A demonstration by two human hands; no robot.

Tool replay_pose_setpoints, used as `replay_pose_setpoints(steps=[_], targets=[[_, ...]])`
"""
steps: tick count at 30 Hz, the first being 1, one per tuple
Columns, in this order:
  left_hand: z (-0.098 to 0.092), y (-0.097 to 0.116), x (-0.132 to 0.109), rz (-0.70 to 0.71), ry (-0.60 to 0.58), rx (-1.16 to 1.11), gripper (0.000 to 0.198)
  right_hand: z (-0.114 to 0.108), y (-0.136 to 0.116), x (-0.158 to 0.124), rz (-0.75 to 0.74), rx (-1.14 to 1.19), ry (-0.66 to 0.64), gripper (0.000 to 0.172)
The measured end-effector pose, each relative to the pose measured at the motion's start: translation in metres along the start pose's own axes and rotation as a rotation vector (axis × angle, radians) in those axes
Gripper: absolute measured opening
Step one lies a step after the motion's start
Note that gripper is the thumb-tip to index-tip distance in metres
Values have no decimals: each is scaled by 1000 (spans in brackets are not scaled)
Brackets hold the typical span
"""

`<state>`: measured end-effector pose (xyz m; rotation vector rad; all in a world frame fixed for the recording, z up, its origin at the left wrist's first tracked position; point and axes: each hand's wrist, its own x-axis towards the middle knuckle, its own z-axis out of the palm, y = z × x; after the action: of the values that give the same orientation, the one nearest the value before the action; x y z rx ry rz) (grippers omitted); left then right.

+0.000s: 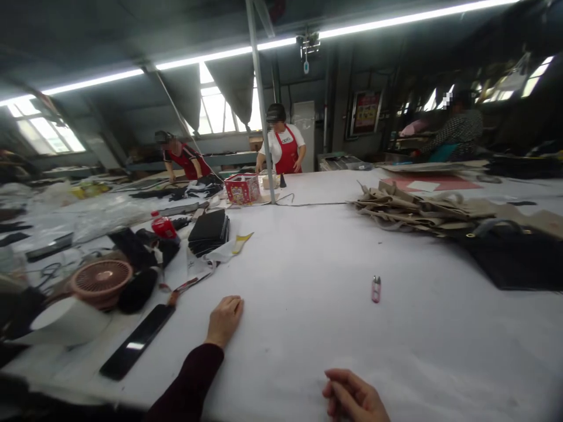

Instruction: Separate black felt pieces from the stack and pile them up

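Note:
My left hand point(225, 321) rests on the white tabletop point(285, 287) with its fingers curled in and pressed together; nothing shows in it. Nearer the bottom edge, my right hand point(355, 396) hovers over or lies on the table with loosely bent fingers, the thumb a little apart from them, and holds nothing visible. A small pair of pink-handled thread snips point(376, 290) lies beyond my right hand. Left of my left hand is a dark phone point(138, 341) with an orange-brown strap. Neither hand touches these things.
On the left stand a brown fan point(101, 281), a white roll point(68, 322), stacked black pieces point(209, 232) and a red-labelled bottle point(162, 225). Beige fabric pieces point(417, 208) and a black bag point(519, 255) lie right. A pole point(263, 105) rises mid-table. Several people work beyond.

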<state>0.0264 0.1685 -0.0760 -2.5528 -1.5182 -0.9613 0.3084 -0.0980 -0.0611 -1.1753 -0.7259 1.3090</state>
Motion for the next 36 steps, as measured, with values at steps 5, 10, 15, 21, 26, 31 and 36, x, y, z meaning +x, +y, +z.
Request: replay_pose_setpoints(steps=[5,10,15,21,26,31,36], targets=[[-2,3,-2,-37,10,-67,28,-8,6,3,7,-13,-41,58],[-14,18,-14,-103,23,-176,29,-11,12,5,-6,2,-63,53],[-35,42,-43,-244,51,-303,40,-5,7,4,-18,1,-29,61],[-65,97,-74,-728,-103,-1008,49,0,2,2,-26,15,-23,62],[-87,183,-80,-1009,-443,-1686,52,3,-11,-4,-63,30,47,57],[-88,241,-78,-1006,-608,-2000,42,1,-39,-20,-171,-60,171,48],[-84,268,-84,-923,-737,-2074,43,-1,-65,-44,-386,-296,278,33]])
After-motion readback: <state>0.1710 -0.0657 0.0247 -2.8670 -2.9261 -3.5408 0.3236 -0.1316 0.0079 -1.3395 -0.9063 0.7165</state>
